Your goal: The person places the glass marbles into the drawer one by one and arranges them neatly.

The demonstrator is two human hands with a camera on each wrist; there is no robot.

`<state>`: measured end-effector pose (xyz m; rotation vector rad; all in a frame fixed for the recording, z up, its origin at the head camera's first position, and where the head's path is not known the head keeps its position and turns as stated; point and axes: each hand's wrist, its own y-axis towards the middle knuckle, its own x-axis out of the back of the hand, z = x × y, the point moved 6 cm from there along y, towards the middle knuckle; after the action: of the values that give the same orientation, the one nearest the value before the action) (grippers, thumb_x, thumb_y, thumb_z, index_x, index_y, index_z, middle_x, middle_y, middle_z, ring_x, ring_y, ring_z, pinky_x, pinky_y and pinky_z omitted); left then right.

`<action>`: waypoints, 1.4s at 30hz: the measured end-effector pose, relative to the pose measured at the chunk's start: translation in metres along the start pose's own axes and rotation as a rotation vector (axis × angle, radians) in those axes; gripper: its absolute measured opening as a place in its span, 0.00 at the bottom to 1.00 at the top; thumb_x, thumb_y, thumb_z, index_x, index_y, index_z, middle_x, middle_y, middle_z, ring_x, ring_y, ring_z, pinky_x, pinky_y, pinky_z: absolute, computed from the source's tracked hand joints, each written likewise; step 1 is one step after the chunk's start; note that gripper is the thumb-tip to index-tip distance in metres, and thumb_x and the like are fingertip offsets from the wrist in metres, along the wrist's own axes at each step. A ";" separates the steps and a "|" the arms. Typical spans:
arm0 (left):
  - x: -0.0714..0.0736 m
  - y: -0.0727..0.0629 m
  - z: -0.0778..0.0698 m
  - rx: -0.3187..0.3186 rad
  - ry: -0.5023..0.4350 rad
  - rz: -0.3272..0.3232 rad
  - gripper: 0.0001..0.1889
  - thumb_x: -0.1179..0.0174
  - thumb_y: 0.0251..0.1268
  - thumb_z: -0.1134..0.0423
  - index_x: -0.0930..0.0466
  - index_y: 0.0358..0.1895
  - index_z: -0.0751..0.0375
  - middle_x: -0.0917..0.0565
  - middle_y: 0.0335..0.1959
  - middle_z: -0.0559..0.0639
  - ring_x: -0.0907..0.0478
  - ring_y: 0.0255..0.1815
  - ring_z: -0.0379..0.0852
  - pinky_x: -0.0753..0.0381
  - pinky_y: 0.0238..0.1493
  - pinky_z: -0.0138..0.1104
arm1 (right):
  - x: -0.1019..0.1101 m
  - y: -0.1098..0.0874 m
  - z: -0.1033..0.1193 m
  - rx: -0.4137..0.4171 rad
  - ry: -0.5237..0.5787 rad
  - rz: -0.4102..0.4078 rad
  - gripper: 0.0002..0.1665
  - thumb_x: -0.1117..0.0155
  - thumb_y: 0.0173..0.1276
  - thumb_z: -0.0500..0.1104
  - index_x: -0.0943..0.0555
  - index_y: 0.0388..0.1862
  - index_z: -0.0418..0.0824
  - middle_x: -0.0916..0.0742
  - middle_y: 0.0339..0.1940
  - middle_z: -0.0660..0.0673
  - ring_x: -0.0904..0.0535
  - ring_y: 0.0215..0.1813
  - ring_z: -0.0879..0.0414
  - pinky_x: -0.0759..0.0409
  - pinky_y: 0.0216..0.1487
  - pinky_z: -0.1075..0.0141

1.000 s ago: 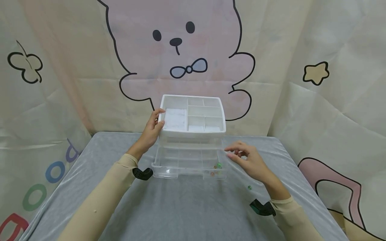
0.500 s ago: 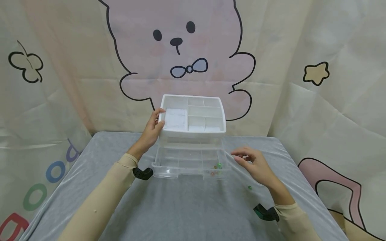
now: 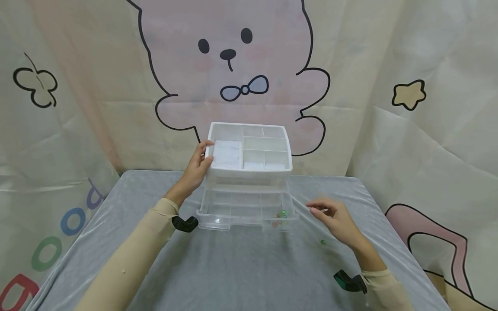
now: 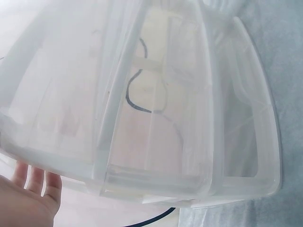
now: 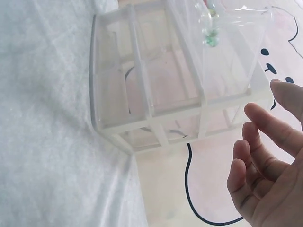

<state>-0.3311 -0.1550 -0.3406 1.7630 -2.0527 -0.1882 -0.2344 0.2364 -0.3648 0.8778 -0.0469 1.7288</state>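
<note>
In the head view a clear plastic drawer organizer (image 3: 249, 171) with a divided white top tray stands at the middle of the table. A transparent drawer (image 3: 241, 208) is pulled out at its front, with several green and orange beads (image 3: 283, 214) in its right compartment. My left hand (image 3: 195, 168) grips the organizer's upper left edge, thumb in front. My right hand (image 3: 337, 221) hovers right of the drawer, fingers loosely bent and holding nothing. The right wrist view shows this hand (image 5: 270, 156) apart from the organizer's side (image 5: 156, 109).
One loose green bead (image 3: 323, 242) lies on the grey cloth-covered table (image 3: 233, 276), below my right hand. A printed backdrop (image 3: 249, 108) with a bear hangs right behind the table, and further printed cloth walls close in the left and right sides.
My right hand has moved away from the drawer, to the right and toward me. The left hand keeps its grip, and the organizer, drawer and loose bead stay where they were.
</note>
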 end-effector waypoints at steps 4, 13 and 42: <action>-0.001 -0.001 0.000 -0.001 -0.005 -0.001 0.21 0.59 0.81 0.63 0.44 0.72 0.53 0.39 0.72 0.64 0.33 0.55 0.51 0.27 0.48 0.34 | 0.000 -0.007 -0.009 -0.022 -0.010 0.002 0.11 0.40 0.74 0.33 0.14 0.50 0.38 0.15 0.41 0.61 0.22 0.44 0.66 0.20 0.43 0.69; 0.000 -0.003 0.001 -0.001 -0.001 -0.005 0.21 0.59 0.81 0.63 0.44 0.72 0.53 0.40 0.72 0.66 0.33 0.55 0.50 0.28 0.48 0.35 | -0.009 -0.025 -0.036 -0.114 0.004 0.023 0.12 0.41 0.76 0.37 0.15 0.53 0.37 0.14 0.45 0.60 0.21 0.45 0.67 0.19 0.45 0.70; -0.001 -0.002 -0.003 0.002 -0.027 0.013 0.22 0.60 0.82 0.63 0.46 0.73 0.54 0.43 0.75 0.64 0.33 0.57 0.52 0.27 0.48 0.32 | -0.004 -0.063 -0.084 -0.266 0.015 0.104 0.16 0.36 0.72 0.37 0.16 0.53 0.29 0.10 0.43 0.36 0.17 0.33 0.59 0.22 0.30 0.66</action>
<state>-0.3286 -0.1540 -0.3391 1.7568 -2.0841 -0.2070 -0.2250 0.2939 -0.4519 0.6759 -0.3099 1.7758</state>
